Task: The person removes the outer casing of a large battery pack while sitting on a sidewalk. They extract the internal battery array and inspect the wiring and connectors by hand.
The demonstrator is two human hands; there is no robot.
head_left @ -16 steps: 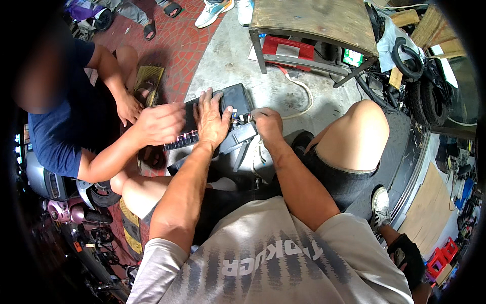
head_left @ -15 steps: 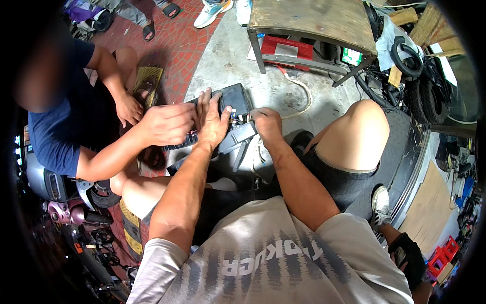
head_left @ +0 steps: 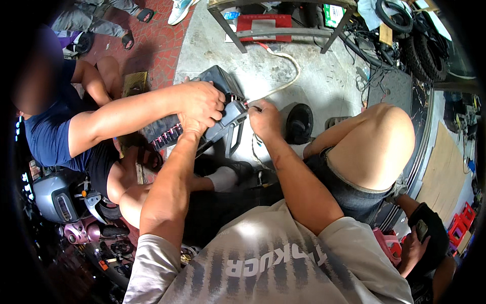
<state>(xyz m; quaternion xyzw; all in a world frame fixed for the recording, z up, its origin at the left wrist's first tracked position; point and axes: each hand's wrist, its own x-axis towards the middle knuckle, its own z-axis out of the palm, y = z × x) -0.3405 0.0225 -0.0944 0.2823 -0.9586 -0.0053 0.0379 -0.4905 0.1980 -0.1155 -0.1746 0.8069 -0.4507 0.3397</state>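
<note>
A black rectangular case [head_left: 218,77] lies on the ground in front of me. At its near side is a grey plastic block [head_left: 232,114] with a dark bar-like frame hanging from it. My left hand [head_left: 188,121] rests on the case, mostly covered by a co-worker's hand [head_left: 201,103]; a few straight fingertips show beyond. My right hand [head_left: 266,120] is closed at the block's right side, fingers curled around something small and dark. A pale cable [head_left: 291,81] runs to that spot. A row of black slots with reddish edges [head_left: 168,137] shows left of my left wrist.
The co-worker [head_left: 88,137] sits close at the left, one arm across my left hand. Ahead stand a low bench [head_left: 283,6] and a red box [head_left: 264,28] under it. Tyres [head_left: 424,58] lie at the upper right. A grey scooter [head_left: 53,198] is at the left.
The view has shifted, so the bench sits higher in it. The co-worker's hand has moved right, over my left hand and onto the case. My right hand stays at the grey block.
</note>
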